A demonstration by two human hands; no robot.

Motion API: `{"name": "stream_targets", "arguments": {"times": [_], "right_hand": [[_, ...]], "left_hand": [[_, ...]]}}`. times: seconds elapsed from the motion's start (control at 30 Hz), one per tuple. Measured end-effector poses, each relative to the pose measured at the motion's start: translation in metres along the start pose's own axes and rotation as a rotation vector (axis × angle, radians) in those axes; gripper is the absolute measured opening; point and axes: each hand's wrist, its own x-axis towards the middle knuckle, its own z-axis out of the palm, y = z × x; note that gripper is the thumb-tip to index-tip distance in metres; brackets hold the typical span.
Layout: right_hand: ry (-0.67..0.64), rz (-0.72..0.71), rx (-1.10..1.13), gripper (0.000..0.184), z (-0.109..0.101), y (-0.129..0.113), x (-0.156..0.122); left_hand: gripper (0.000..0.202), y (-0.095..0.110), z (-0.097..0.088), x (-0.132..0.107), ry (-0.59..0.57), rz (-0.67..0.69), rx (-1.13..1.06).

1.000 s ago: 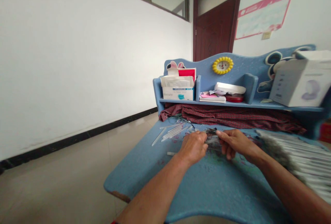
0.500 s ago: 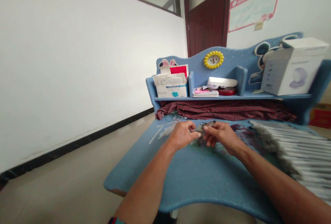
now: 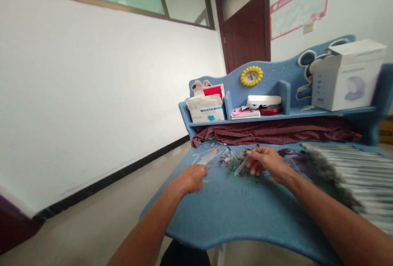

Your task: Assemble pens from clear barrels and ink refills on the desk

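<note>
A: Grips first?
B: One clear tube (image 3: 242,166) is pinched by the right hand (image 3: 266,162), between thumb and fingers near its upper end. It is held aslant over the blue tabletop (image 3: 215,217), lower end pointed toward the left hand (image 3: 190,178). That one is curled and blurred; whether anything is held in it cannot be told.

A: Done so far?
B: At right, a row of pale sticks (image 3: 362,178) is laid side by side, with a grey fuzzy mass (image 3: 325,172) along the left ends. Whether those are finished can't be read.

A: Left over?
B: Several loose tubes (image 3: 208,156) are seen just beyond the left hand, plus small clutter (image 3: 229,156) between the hands, too blurred to sort. Judged as partway: one piece in hand, more lying unused.

A: Edges, room?
B: The far side is bounded by the checked cloth (image 3: 260,133), bunched under the shelf (image 3: 294,113). The right is taken up by the row. The front edge is curved in toward the person; the left edge is crossed by the left forearm. Most room is judged to be offered on the near side, ahead of both hands.
</note>
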Motion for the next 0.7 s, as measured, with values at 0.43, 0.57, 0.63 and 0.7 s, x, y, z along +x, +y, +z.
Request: {"name": "stream_targets", "arguments": {"times": [0.43, 0.57, 0.63, 0.7], "right_hand": [[0.079, -0.122, 0.142, 0.028, -0.01, -0.014, 0.0], [0.149, -0.195, 0.182, 0.029, -0.018, -0.021, 0.003], [0.191, -0.211, 0.178, 0.028, -0.021, -0.023, 0.004], [0.232, -0.221, 0.172, 0.027, -0.023, -0.024, 0.004]], "left_hand": [[0.017, 0.019, 0.012, 0.049, 0.038, 0.046, -1.042], [0.023, 0.041, 0.008, 0.075, 0.102, 0.132, -1.244], [0.022, 0.048, 0.009, 0.083, 0.135, 0.15, -1.288], [0.021, 0.053, 0.01, 0.089, 0.165, 0.149, -1.311]]}}
